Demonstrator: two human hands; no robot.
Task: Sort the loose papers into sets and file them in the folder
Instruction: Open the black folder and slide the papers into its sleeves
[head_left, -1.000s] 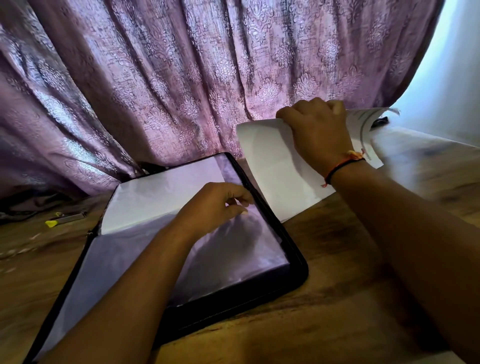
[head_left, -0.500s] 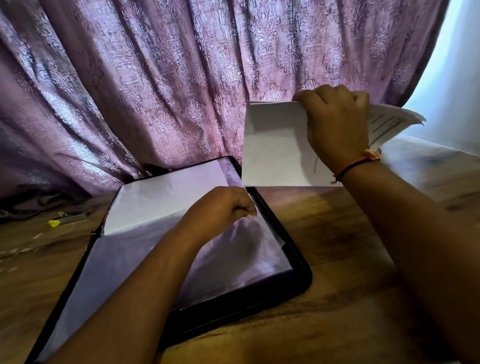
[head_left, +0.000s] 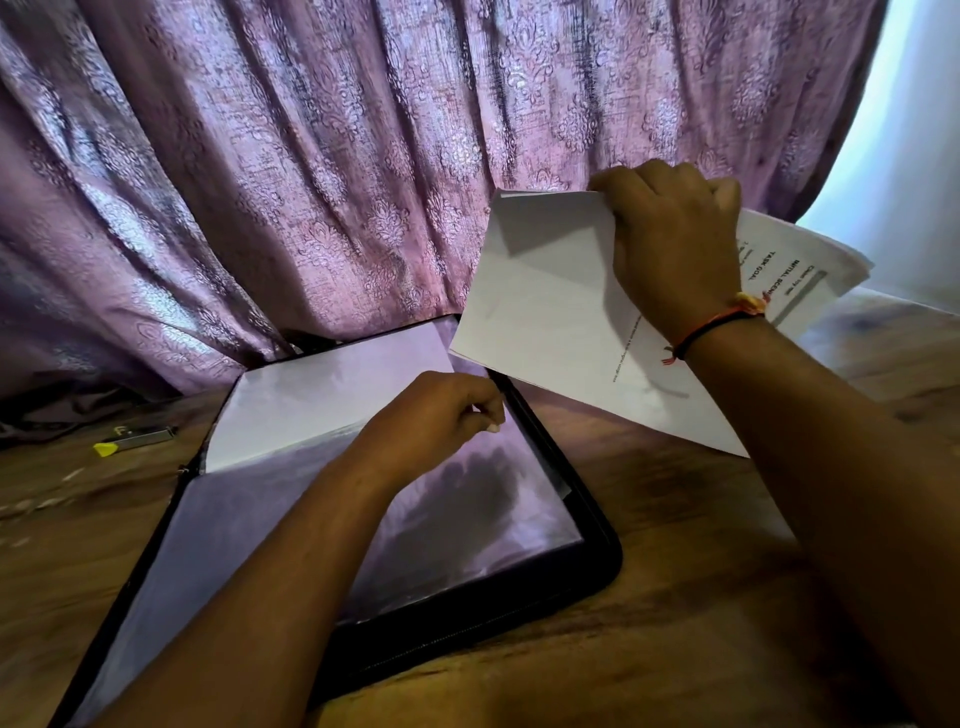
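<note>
A black zip folder (head_left: 597, 566) lies open on the wooden table, its clear plastic sleeves reflecting the curtain. A white sheet (head_left: 332, 400) sits in the sleeve's upper part. My left hand (head_left: 441, 410) pinches the right edge of the top sleeve, fingers curled. My right hand (head_left: 670, 244) grips a set of white printed papers (head_left: 545, 312) by their top edge and holds them in the air above the folder's upper right corner, tilted, with the lower corner hanging toward the table.
A purple patterned curtain (head_left: 363, 182) hangs close behind the folder. A small grey and yellow object (head_left: 135, 439) lies on the wooden table (head_left: 675, 623) at the left. Pale wall shows at the far right.
My right hand has lifted the papers off the table and carried them up and left toward the folder. My left hand has stayed pinching the sleeve's edge.
</note>
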